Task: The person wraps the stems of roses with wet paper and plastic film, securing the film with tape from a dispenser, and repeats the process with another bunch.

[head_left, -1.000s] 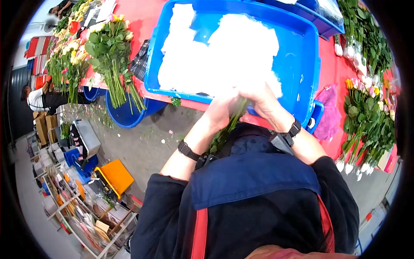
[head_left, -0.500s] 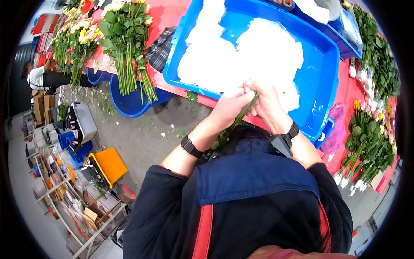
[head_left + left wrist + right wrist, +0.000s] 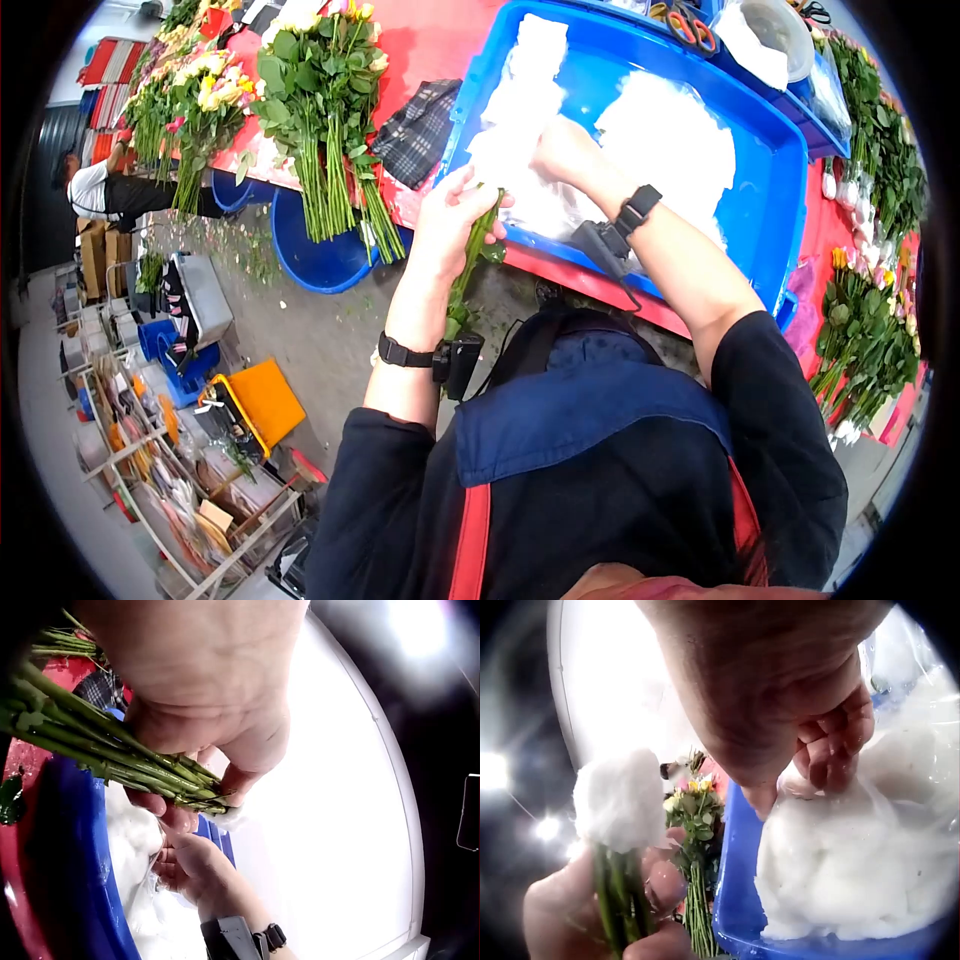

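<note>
Tub: loads of white wadding
My left hand: curled round some stems, wadding-tipped
My right hand: curled too, pinching tub wadding

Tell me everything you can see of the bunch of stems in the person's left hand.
The bunch of stems is several green, slender stalks gathered side by side, with some leaves lower down. Their ends are capped by a soft white wad that looks like cotton. The left hand grips them near that capped end, thumb and fingers around the stalks. In the head view the bunch slants down from the hand toward the wearer. No blossoms on it are visible.
</note>
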Demonstrator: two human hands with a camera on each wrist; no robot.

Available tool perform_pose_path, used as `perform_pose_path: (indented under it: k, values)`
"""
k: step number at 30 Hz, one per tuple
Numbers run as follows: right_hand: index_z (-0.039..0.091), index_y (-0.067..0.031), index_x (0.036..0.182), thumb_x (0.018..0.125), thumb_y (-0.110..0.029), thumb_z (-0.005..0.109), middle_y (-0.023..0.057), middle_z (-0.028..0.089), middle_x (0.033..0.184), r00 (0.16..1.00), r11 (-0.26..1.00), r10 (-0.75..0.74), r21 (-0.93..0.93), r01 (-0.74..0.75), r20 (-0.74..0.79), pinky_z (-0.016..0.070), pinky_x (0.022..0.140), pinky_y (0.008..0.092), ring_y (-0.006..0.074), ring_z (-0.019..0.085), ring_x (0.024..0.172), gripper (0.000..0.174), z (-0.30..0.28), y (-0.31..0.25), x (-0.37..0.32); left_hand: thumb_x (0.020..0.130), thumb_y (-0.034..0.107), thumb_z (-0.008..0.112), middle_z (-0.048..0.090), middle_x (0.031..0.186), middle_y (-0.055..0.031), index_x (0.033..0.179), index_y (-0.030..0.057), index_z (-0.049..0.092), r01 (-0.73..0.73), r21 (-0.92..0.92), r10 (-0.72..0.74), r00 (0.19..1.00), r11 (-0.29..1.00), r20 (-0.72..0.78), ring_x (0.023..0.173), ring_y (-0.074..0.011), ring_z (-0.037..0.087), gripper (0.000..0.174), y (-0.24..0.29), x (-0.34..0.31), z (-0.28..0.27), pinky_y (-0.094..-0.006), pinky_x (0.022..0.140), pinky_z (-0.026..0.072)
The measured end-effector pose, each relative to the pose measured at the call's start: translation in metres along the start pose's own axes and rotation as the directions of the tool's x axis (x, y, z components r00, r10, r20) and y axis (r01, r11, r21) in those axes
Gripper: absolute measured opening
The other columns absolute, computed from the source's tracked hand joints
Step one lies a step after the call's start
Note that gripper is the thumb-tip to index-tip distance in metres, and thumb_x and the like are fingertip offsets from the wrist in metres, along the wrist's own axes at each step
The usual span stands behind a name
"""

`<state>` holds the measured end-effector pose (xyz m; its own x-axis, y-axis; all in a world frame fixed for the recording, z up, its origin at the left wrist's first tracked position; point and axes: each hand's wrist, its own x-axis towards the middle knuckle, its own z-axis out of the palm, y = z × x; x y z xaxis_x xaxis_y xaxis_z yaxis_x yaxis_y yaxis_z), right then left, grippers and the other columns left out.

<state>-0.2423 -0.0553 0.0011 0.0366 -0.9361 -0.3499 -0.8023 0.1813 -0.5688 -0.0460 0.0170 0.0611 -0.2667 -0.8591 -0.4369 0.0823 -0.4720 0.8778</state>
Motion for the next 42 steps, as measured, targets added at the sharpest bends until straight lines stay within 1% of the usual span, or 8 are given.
perform_pose_path:
  k: [17, 21, 26, 30, 35, 38, 39, 42]
  values:
    - [0.068, -0.0014, 0.082, 0.079, -0.010, 0.072, 0.0015, 0.065, 0.073, 0.998, 0.775, -0.065, 0.629, 0.062, -0.018, 0.0445, 0.061, 0.0237, 0.0077, 0.055, 0.064, 0.010, -0.034, 0.001, -0.138, 0.090, 0.014, 0.061, 0.065, 0.078, -0.0084, 0.098, -0.0025, 0.063, 0.141, -0.195, -0.068, 0.937, 0.971, 0.342, 0.065, -0.0188, 0.064, 0.019, -0.001, -0.019, 0.020, -0.0295, 0.060, 0.0507]
    - [0.066, -0.0042, 0.084, 0.082, -0.008, 0.069, 0.0002, 0.064, 0.076, 0.997, 0.329, 0.071, 0.944, -0.034, 0.011, 0.0409, 0.058, 0.0221, 0.0060, 0.050, 0.062, 0.005, -0.051, 0.021, -0.134, 0.088, 0.011, 0.064, 0.064, 0.082, -0.0062, 0.097, -0.0024, 0.064, 0.098, -0.124, -0.066, 0.968, 0.987, 0.243, 0.066, -0.0148, 0.062, 0.016, -0.004, -0.028, 0.021, -0.0269, 0.060, 0.0492]
    - [0.070, -0.0010, 0.084, 0.081, -0.008, 0.068, 0.0028, 0.067, 0.077, 0.945, 0.559, -0.195, 0.762, 0.326, -0.262, 0.0485, 0.064, 0.0276, 0.0132, 0.062, 0.070, 0.008, -0.048, -0.010, -0.144, 0.084, 0.006, 0.068, 0.059, 0.098, -0.0067, 0.096, -0.0066, 0.066, -0.321, 0.292, 0.305, 0.947, 0.901, 0.100, 0.067, -0.0102, 0.058, 0.017, -0.030, -0.029, 0.043, -0.0233, 0.058, 0.0468]
    - [0.066, -0.0029, 0.091, 0.078, -0.006, 0.067, 0.0118, 0.065, 0.081, 0.656, 0.653, -0.644, 0.164, 0.739, -0.393, 0.0503, 0.067, 0.0325, 0.0247, 0.065, 0.073, 0.013, -0.028, -0.029, -0.171, 0.082, 0.008, 0.071, 0.060, 0.095, -0.0089, 0.093, -0.0048, 0.064, -0.195, 0.329, 0.205, 0.979, 0.924, 0.004, 0.066, -0.0102, 0.057, 0.018, -0.032, -0.012, 0.034, -0.0249, 0.054, 0.0459]
    - [0.062, 0.0023, 0.099, 0.088, -0.008, 0.066, 0.0024, 0.065, 0.090, 0.999, 0.517, -0.042, 0.855, 0.038, -0.019, 0.0510, 0.071, 0.0306, 0.0124, 0.062, 0.082, 0.016, 0.009, -0.004, -0.170, 0.094, 0.013, 0.052, 0.062, 0.102, -0.0210, 0.113, 0.0033, 0.045, 0.108, -0.245, 0.000, 0.914, 0.964, 0.406, 0.063, -0.0294, 0.064, 0.023, 0.010, 0.002, 0.004, -0.0368, 0.055, 0.0552]
    - [0.059, 0.0047, 0.108, 0.088, -0.009, 0.066, 0.0027, 0.065, 0.089, 0.950, 0.389, -0.310, 0.917, 0.092, 0.036, 0.0503, 0.072, 0.0282, 0.0120, 0.061, 0.079, 0.025, 0.054, -0.009, -0.167, 0.095, 0.013, 0.048, 0.063, 0.102, -0.0220, 0.114, 0.0041, 0.047, 0.224, -0.408, 0.016, 0.861, 0.885, 0.508, 0.065, -0.0302, 0.065, 0.020, 0.002, 0.019, 0.009, -0.0385, 0.056, 0.0560]
    - [0.062, 0.0046, 0.105, 0.090, -0.016, 0.065, 0.0028, 0.063, 0.084, 0.938, 0.411, -0.330, 0.911, 0.046, 0.102, 0.0490, 0.072, 0.0274, 0.0110, 0.058, 0.077, 0.026, 0.054, -0.016, -0.172, 0.095, 0.017, 0.054, 0.064, 0.087, -0.0121, 0.103, 0.0057, 0.055, 0.184, -0.311, -0.087, 0.949, 0.932, 0.302, 0.062, -0.0220, 0.064, 0.014, 0.017, 0.005, 0.032, -0.0312, 0.049, 0.0510]
    - [0.066, 0.0023, 0.094, 0.092, -0.025, 0.064, 0.0018, 0.061, 0.075, 0.979, 0.518, -0.156, 0.855, -0.031, 0.130, 0.0479, 0.066, 0.0282, 0.0101, 0.055, 0.071, 0.028, 0.065, -0.006, -0.167, 0.097, 0.022, 0.053, 0.064, 0.087, -0.0068, 0.101, 0.0028, 0.058, 0.082, -0.187, -0.046, 0.981, 0.979, 0.188, 0.068, -0.0161, 0.063, 0.020, -0.009, 0.007, 0.042, -0.0254, 0.057, 0.0497]
